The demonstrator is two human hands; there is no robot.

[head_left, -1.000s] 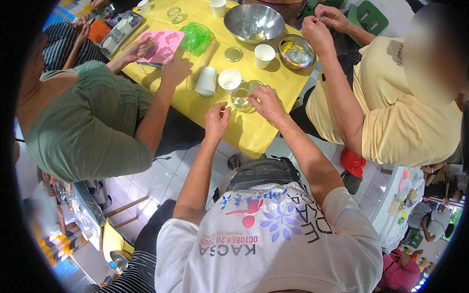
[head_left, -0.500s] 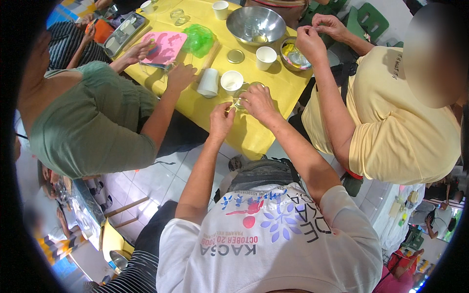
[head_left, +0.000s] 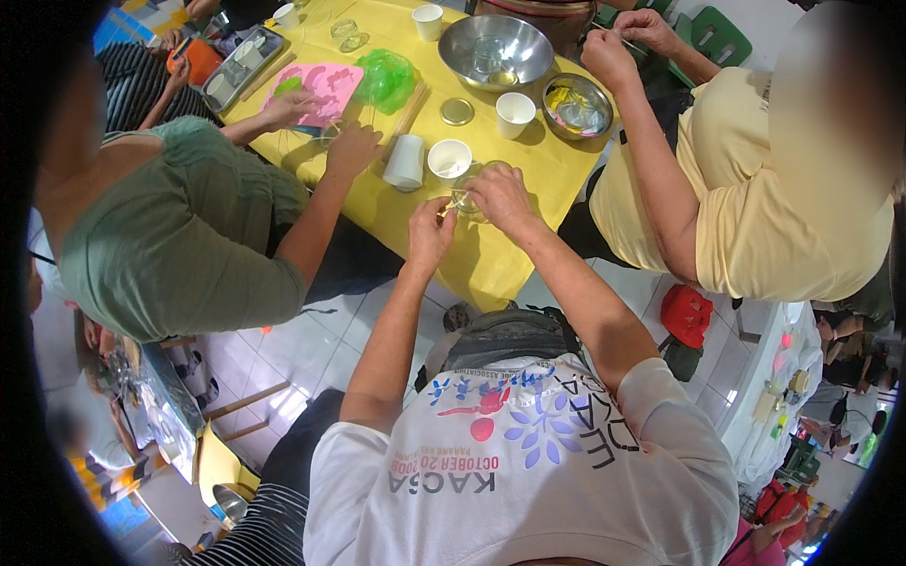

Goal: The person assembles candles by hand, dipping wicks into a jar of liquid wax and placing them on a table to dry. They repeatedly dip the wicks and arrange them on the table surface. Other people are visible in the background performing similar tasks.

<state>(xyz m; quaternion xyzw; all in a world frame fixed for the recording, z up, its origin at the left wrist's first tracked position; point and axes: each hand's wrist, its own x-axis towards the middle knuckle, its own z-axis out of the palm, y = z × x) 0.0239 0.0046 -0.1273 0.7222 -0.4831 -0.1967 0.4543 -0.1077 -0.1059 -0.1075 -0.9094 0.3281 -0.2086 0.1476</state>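
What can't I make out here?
Head view, pale strip between left hand and right hand: too small to identify.
Head view, jar: partly hidden by the right hand.
Head view, pink tray: partly covered by a co-worker's hand.
Head view, table: far end cut off by the upper edge.

Yellow table (head_left: 495, 274): two metal bowls (head_left: 495, 40); five white cups (head_left: 404, 162) outside the tray (head_left: 236, 74); one pink mold (head_left: 336, 85)

Pink mold (head_left: 340, 79), crumpled green plastic bag (head_left: 387, 81), large steel bowl (head_left: 534, 47), green chair (head_left: 725, 40)
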